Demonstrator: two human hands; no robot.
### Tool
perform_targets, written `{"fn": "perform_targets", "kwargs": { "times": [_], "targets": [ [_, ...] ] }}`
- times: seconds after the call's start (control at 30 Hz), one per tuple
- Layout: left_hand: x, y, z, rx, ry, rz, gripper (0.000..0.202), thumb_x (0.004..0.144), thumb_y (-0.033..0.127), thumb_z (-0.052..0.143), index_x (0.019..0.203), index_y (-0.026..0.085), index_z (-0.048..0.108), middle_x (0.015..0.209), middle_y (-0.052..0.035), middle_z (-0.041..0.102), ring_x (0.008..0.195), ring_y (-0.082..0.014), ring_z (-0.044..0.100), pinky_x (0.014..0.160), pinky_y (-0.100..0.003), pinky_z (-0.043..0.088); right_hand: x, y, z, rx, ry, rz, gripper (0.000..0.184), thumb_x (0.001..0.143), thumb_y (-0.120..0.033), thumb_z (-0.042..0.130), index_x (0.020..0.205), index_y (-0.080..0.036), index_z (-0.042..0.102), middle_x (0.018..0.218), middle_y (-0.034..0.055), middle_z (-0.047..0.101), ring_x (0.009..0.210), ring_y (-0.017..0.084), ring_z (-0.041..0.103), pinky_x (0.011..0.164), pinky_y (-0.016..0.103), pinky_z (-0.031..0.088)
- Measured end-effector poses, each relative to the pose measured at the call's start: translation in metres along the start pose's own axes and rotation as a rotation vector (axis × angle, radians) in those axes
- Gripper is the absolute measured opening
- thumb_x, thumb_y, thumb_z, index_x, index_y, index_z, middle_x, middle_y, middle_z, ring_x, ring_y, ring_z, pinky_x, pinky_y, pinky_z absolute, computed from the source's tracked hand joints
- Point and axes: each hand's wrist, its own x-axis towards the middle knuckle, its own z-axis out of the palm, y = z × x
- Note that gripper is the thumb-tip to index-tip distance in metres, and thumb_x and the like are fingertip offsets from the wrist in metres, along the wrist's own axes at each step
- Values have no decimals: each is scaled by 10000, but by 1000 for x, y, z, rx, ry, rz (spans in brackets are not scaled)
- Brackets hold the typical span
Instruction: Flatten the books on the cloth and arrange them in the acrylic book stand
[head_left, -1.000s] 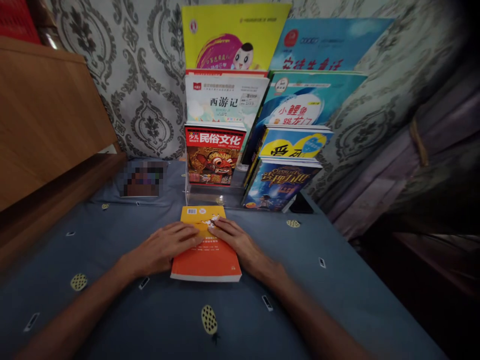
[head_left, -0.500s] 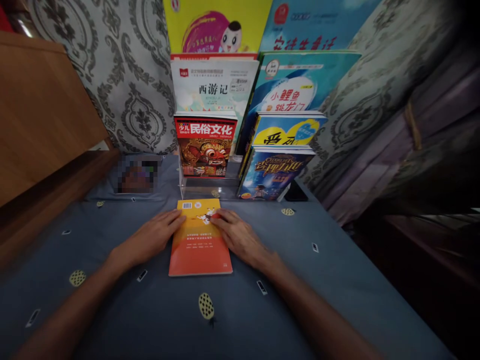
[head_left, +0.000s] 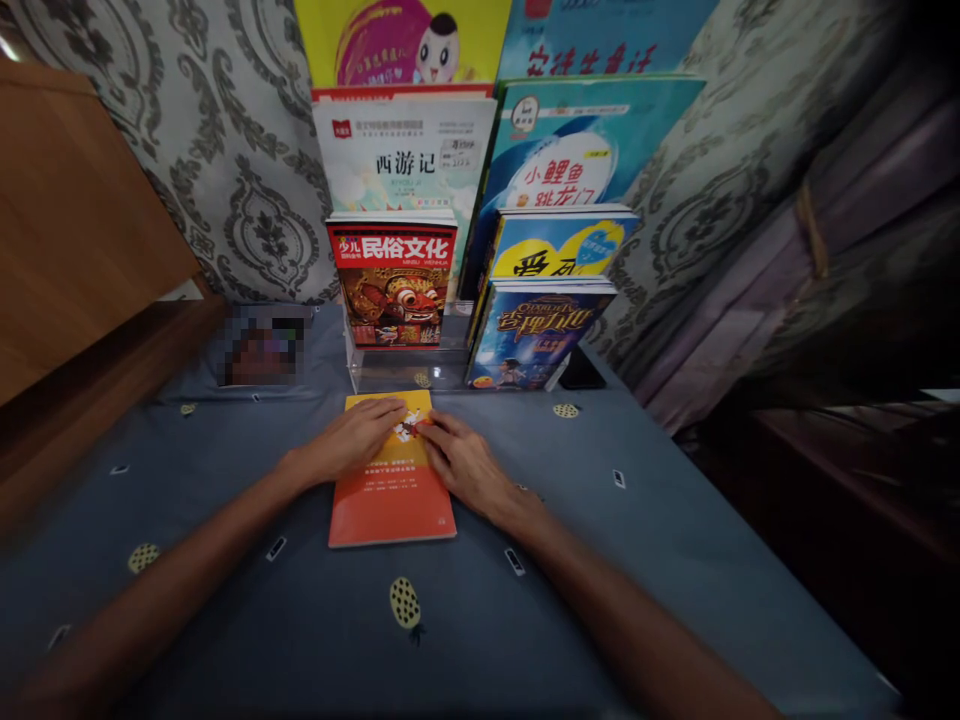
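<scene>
A yellow and orange book (head_left: 391, 515) lies closed on the blue tablecloth (head_left: 480, 640), its back cover facing up with the barcode area hidden. My left hand (head_left: 358, 435) rests flat across the upper left of the cover, fingers stretched toward the middle. At the right edge, my right hand (head_left: 466, 465) touches the cover with extended fingertips beside the small printed figure. Neither hand grips the book. Just behind it stands a clear acrylic rack (head_left: 367, 375).
The rack holds several upright books, among them a red one (head_left: 397, 300) and a dark blue one (head_left: 536, 335). A black phone-like object (head_left: 583, 372) lies at its right. Wooden furniture (head_left: 82, 220) borders the left; a patterned curtain (head_left: 255, 190) hangs behind.
My left hand has slid right from the book's left edge onto its upper cover. My right hand stays at the right edge. The whole view has shifted slightly.
</scene>
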Motion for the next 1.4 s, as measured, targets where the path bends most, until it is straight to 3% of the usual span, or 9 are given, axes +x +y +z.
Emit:
{"fn": "perform_targets", "kwargs": {
  "times": [0.23,0.6,0.9,1.03,1.23,1.4],
  "targets": [
    [39,3,10,12,-33,28,505,960,86,354,1452,133,461,1514,-148,512,1409,-220,475,1122,-428,395,2,-7,-5,-16,-2,-17,329,971,-163,463,1206,-202,690,1238,129,668,1135,254,662,1012,428,549],
    [42,5,9,20,-39,12,472,974,94,370,1432,104,483,1490,-155,538,1396,-230,490,1110,-436,398,2,-1,-3,84,36,-42,355,930,-110,475,1196,-199,693,1251,132,684,1169,252,653,1038,444,526],
    [34,10,8,8,32,60,518,903,61,438,1395,178,549,1449,-125,587,1358,-238,533,1109,-486,412,3,16,-2,475,166,126,584,862,-65,429,1419,-235,462,1162,64,759,1116,212,708,988,442,563],
    [26,18,4,-9,0,74,465,963,105,401,1394,189,554,1455,-109,585,1352,-214,540,1126,-467,399,6,26,6,632,195,177,587,849,-74,439,1418,-218,437,1142,80,763,1072,199,725,976,438,572],
    [11,30,5,-39,-21,101,484,996,115,349,1446,202,504,1497,-102,544,1395,-211,497,1163,-495,351,6,26,8,655,190,185,564,838,-73,459,1381,-226,471,1132,76,765,1101,200,715,984,439,564],
    [-4,33,1,-27,-12,118,479,1011,138,364,1465,235,482,1511,-79,532,1395,-208,495,1146,-474,394,4,18,1,597,206,183,550,835,-80,465,1362,-234,497,1084,60,776,1017,198,736,934,416,580]
  ]
}}
